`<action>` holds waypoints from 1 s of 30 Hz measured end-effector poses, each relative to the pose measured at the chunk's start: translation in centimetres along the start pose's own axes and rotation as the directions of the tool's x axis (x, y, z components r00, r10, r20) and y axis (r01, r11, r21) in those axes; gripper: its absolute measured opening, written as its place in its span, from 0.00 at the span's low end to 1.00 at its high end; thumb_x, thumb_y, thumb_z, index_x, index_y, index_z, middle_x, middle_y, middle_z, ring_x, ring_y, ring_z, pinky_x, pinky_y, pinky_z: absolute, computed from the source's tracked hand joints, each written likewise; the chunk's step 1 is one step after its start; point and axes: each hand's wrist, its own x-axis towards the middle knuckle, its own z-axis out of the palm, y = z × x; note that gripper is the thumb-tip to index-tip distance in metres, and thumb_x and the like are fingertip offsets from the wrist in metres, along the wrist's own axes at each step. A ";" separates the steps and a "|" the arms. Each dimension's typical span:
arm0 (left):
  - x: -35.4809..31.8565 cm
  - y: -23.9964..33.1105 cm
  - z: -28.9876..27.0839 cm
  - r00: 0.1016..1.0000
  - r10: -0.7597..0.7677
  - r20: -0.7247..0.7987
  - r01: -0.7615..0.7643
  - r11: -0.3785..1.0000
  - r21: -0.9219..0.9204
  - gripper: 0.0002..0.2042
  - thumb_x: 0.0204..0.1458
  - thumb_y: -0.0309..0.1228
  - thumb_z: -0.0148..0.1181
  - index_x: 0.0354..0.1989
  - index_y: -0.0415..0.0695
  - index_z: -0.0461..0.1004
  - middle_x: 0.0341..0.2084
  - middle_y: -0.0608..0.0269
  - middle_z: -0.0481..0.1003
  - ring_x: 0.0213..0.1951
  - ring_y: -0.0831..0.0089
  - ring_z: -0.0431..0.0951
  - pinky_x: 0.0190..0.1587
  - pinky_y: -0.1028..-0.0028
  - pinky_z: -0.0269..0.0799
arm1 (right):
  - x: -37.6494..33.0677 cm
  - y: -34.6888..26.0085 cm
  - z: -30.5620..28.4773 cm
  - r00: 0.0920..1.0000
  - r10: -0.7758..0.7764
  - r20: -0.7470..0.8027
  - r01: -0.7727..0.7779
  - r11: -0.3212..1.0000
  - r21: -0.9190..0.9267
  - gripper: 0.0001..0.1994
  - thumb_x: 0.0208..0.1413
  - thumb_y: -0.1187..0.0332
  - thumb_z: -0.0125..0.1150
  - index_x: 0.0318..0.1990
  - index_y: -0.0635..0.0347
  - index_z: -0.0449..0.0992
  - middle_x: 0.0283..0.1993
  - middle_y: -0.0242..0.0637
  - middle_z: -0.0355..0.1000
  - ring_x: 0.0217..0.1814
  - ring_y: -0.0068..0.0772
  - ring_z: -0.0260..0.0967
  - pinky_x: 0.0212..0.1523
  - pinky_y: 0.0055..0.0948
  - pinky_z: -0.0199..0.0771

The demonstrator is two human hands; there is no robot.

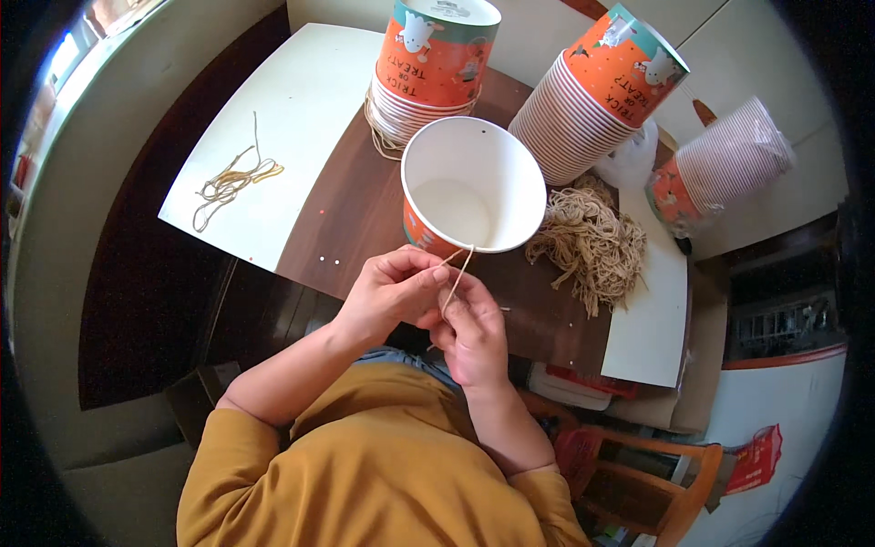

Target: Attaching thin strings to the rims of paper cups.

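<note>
A large paper bucket (509, 196), white inside and orange outside, stands upright at the front of the table. A tan cord (460, 281) runs from the near side of its rim, and a small hole shows in the far wall. My left hand (394, 287) pinches one strand of the cord between thumb and fingertips, just below the rim. My right hand (472, 333) is closed beside it, with the cord running over the thumb and into the curled fingers. Part of the cord is hidden between the hands.
Upside-down bucket stacks stand behind, one left (421, 68) with cord around its base, one right (583, 105). A wrapped stack (729, 164) leans far right. A tangled cord heap (592, 242) lies right of the bucket, loose cords (228, 187) left. A wooden chair (679, 492) stands lower right.
</note>
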 end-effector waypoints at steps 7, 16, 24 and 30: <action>0.3 -1.4 1.6 0.997 0.059 -0.043 -0.059 0.998 0.008 0.06 0.58 0.30 0.58 0.37 0.42 0.71 0.29 0.70 0.74 0.29 0.85 0.72 0.32 0.84 0.70 | 0.3 0.7 -1.0 0.650 -0.667 0.364 0.414 -0.090 -0.906 0.06 0.50 0.73 0.60 0.37 0.62 0.75 0.33 0.39 0.72 0.30 0.48 0.69 0.32 0.40 0.69; 0.9 -1.2 3.1 0.947 0.308 -0.093 -0.290 0.942 0.167 0.05 0.59 0.27 0.55 0.38 0.38 0.69 0.30 0.67 0.75 0.31 0.83 0.74 0.34 0.82 0.71 | -0.2 -4.4 0.0 0.511 -0.575 0.639 0.424 -0.479 -0.769 0.06 0.48 0.73 0.62 0.35 0.58 0.76 0.36 0.32 0.68 0.34 0.35 0.66 0.36 0.36 0.64; 0.1 2.5 2.4 0.936 0.350 -0.023 -0.254 0.722 0.643 0.06 0.55 0.26 0.60 0.36 0.35 0.74 0.28 0.67 0.76 0.29 0.84 0.73 0.31 0.82 0.70 | 2.3 -8.7 0.3 0.621 -0.395 0.677 0.678 -0.164 -0.717 0.07 0.45 0.76 0.65 0.32 0.59 0.75 0.31 0.35 0.68 0.36 0.39 0.69 0.39 0.36 0.67; 0.0 4.0 2.3 0.726 0.610 0.317 -0.493 0.142 0.858 0.07 0.48 0.22 0.62 0.36 0.39 0.75 0.27 0.59 0.76 0.25 0.72 0.76 0.26 0.76 0.71 | 4.0 -9.7 1.0 0.586 -0.380 0.716 0.697 -0.214 -0.684 0.06 0.44 0.77 0.65 0.31 0.59 0.75 0.31 0.36 0.69 0.35 0.40 0.69 0.39 0.37 0.68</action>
